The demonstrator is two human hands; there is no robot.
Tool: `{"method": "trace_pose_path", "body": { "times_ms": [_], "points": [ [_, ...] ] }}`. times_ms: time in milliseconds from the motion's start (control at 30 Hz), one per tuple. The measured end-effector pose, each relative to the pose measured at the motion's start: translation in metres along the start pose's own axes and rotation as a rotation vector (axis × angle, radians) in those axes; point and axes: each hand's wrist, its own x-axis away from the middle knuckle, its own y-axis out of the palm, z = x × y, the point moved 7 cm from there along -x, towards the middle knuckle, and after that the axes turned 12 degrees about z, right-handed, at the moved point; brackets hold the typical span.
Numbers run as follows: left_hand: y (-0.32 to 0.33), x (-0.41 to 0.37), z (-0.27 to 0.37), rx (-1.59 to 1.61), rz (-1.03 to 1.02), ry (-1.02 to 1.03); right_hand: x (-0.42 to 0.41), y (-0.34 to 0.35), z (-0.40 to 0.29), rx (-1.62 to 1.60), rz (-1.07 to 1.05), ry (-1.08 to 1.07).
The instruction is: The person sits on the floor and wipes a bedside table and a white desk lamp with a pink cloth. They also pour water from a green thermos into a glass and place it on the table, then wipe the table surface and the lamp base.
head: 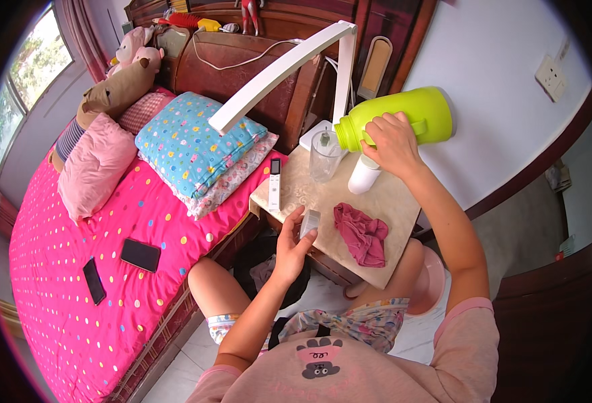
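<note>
My right hand [393,143] grips the handle of a lime-green thermos flask [402,113], tipped nearly on its side with its open mouth at the rim of a clear cup [324,158]. Whether liquid is flowing cannot be told. Between the fingers and thumb of my left hand [294,247] is a grey-white cap [310,224], held over the bedside table's near left edge. A white bottle [364,175] stands below my right hand. On the light table cover [296,194] lie a crumpled dark-pink cloth [361,234] and a white remote control [274,186].
A white desk lamp [276,75] arches over the table's back left. To the left is a bed with a pink dotted sheet [185,242], pillows [200,146] and two phones [141,255] [94,282]. A pink basin [429,282] and a black bag [245,257] are below the table.
</note>
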Motion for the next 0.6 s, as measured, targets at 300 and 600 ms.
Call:
{"method": "trace_pose_path", "body": {
  "times_ms": [300, 600],
  "points": [
    [0.001, -0.004, 0.002, 0.000, 0.014, -0.001, -0.007, 0.003, -0.005, 0.006, -0.035, -0.049],
    [0.016, -0.028, 0.009, -0.062, 0.025, 0.043, -0.006, 0.003, -0.010, 0.008, -0.001, -0.089]
  ]
}}
